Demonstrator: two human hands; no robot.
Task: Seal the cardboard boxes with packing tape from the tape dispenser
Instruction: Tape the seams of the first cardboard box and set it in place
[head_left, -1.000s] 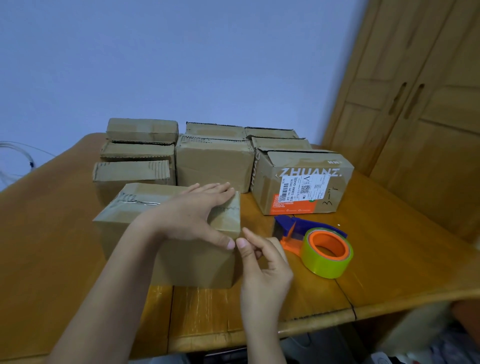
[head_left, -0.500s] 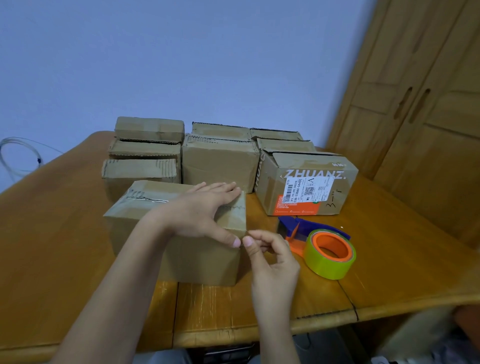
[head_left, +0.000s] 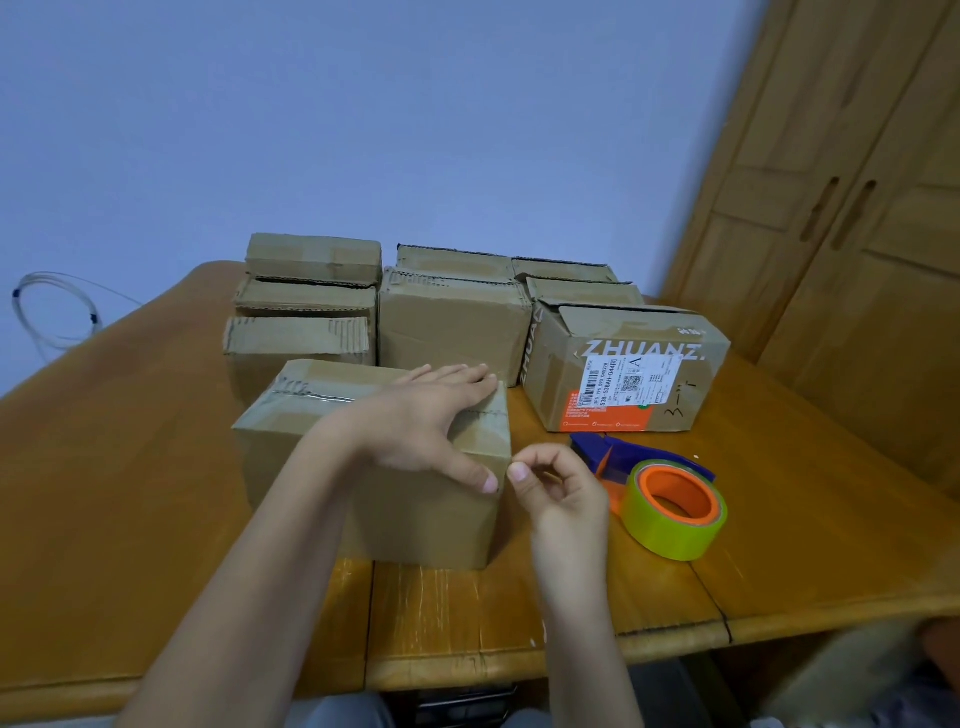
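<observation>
Wooden tabletop (head_left: 156, 467) carries stacked boxes | our left hand (head_left: 431, 415) lies flat, fingers straight, on the front box (head_left: 415, 519), thumb on its near corner | right hand (head_left: 563, 493) curled beside that corner; we cannot tell if it pinches tape | step: likely finishing the seal | next: reach for the tape dispenser (head_left: 670, 499) lying just right.

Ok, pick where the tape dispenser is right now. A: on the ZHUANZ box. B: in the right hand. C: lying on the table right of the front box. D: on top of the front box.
C: the tape dispenser lies on the table, just beyond the right hand, which is not holding it.
</observation>
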